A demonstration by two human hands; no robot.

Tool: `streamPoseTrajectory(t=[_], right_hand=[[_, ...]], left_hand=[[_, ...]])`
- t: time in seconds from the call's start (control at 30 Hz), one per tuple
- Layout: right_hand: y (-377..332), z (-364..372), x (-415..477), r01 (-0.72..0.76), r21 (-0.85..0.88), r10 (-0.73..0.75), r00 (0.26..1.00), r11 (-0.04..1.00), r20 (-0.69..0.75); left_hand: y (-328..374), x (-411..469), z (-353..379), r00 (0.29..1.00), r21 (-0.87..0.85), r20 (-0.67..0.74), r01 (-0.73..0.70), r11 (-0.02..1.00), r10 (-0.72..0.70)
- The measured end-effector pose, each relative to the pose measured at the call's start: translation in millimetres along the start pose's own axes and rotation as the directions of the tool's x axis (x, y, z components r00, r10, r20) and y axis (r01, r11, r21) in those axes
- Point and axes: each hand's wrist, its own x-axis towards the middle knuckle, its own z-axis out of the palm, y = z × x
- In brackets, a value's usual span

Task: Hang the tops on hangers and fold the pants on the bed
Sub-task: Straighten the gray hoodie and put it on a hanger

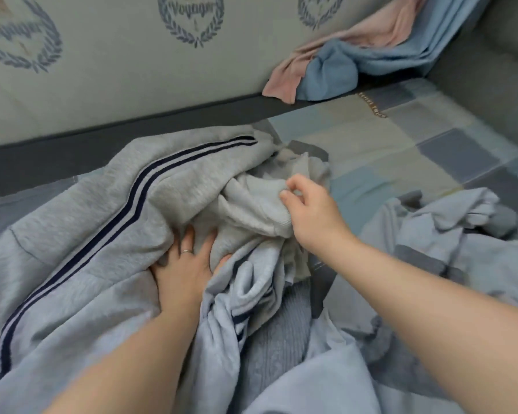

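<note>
Grey sweatpants (81, 222) with two dark navy side stripes lie crumpled across the bed, one leg stretching from the lower left toward the centre. My left hand (186, 264), a ring on one finger, presses flat on the grey fabric with fingers spread. My right hand (308, 210) pinches a bunched ribbed edge of the same grey garment near its waist. Below my hands a pale blue garment (231, 309) lies twisted, partly under the pants.
A checked blue-grey bedsheet (416, 138) covers the mattress at right. More pale blue clothing (449, 234) is heaped at right. Pink and blue clothes (335, 70) lie against a grey printed headboard panel (117, 70). A grey upholstered surface (497, 49) borders the far right.
</note>
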Motion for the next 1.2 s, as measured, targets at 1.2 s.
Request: streamPoseTrajectory(t=[1.2], right_hand=[[-526.7, -84.4, -580.9, -0.246, 0.478, 0.075, 0.934, 0.843, 0.349]], left_hand=[[-166.9, -632.9, -457.8, 0.990, -0.964, -0.100, -0.071, 0.255, -0.100]])
